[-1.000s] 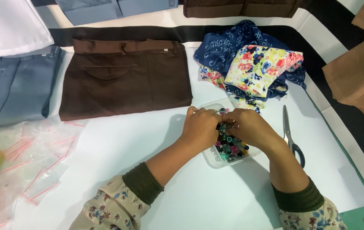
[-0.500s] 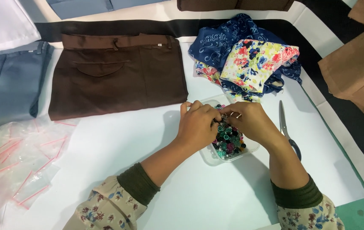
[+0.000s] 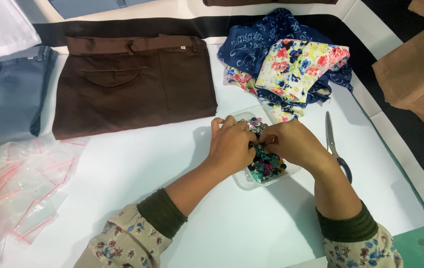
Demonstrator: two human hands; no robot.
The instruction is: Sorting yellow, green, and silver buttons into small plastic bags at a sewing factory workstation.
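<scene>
1. Both hands have stayed over the clear tray (image 3: 291,174) of coloured beads (image 3: 266,164) on the white tabletop (image 3: 172,188).
2. Left hand (image 3: 231,146) and right hand (image 3: 296,144) fingers curl together, pinching small beads; exact grip unclear.
3. Scissors (image 3: 333,144) lie untouched just beside the right hand.

This looks like a garment or tailoring workroom. A white counter (image 3: 137,183) carries folded brown trousers (image 3: 132,84) and grey-blue trousers (image 3: 6,94), a heap of floral and blue printed fabric (image 3: 291,64), and scissors (image 3: 335,146). A clear tray of small coloured beads or buttons (image 3: 266,166) and a pile of little zip bags (image 3: 18,188) lie alongside.
</scene>
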